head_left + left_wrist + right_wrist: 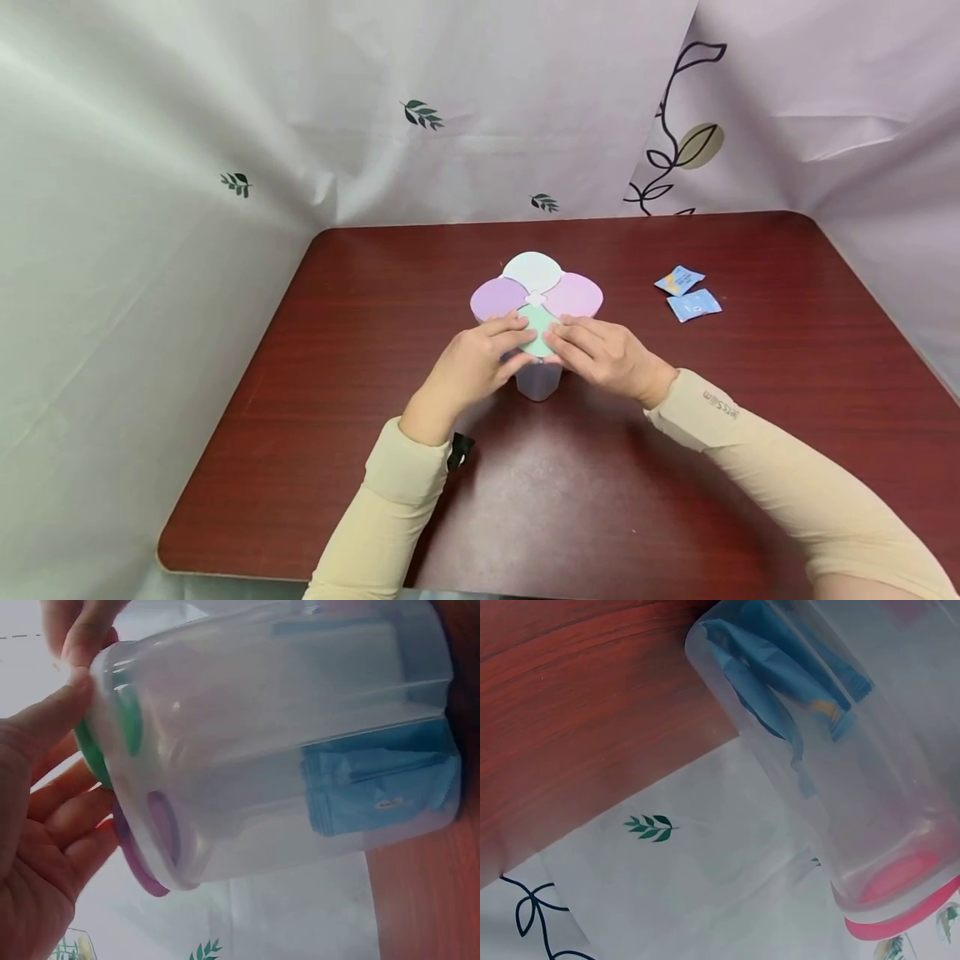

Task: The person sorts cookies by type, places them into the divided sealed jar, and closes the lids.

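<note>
A clear plastic box (538,380) stands upright on the table, under a flower-shaped top with white (532,268), pink (576,294), purple (497,297) and green (538,327) petal lids. My left hand (472,360) has its fingers on the left side of the green lid and its thumb at the near rim. From the other side my right hand (603,357) holds the same lid, fingers on top and thumb by the rim. Blue packets show through the box wall: one packet (381,784) in the left wrist view, several packets (780,675) in the right wrist view.
Two small blue packets, a farther packet (679,281) and a nearer packet (694,305), lie on the table right of the box. The dark red tabletop (360,333) meets pale curtains (480,167) at the back and sides. Something black (460,451) sits by the left cuff.
</note>
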A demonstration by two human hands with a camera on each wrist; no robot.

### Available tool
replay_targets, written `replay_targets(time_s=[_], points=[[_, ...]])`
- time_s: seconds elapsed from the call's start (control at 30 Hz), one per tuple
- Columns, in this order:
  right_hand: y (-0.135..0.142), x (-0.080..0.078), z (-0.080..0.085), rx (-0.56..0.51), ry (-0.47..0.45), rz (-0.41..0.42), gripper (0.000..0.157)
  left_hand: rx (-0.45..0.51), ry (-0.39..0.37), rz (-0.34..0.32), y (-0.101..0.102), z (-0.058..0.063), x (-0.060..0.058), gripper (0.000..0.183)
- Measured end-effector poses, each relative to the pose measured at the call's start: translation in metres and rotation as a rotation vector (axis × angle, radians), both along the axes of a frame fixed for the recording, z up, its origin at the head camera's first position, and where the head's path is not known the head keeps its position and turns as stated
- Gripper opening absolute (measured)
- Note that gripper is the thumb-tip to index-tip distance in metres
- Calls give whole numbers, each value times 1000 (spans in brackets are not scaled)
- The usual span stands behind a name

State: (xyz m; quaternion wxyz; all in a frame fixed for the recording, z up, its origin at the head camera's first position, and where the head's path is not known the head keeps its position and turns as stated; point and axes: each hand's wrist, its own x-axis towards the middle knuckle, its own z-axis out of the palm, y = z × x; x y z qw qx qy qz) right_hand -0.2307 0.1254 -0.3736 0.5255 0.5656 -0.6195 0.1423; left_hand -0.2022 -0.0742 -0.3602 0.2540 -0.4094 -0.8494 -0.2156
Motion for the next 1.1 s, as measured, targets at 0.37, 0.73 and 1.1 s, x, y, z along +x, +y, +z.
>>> replay_targets(time_s=[0.37,0.73,1.1], points=[[2,-7,4,-9,-194,-7,24,173,8,-80,-3,3,-10,25],[21,-12,8,-208,-594,-42,31,244,-150,41,-2,6,-22,18],[89,-41,3,-350,-741,-484,18,279,-203,157,2,14,-25,16]])
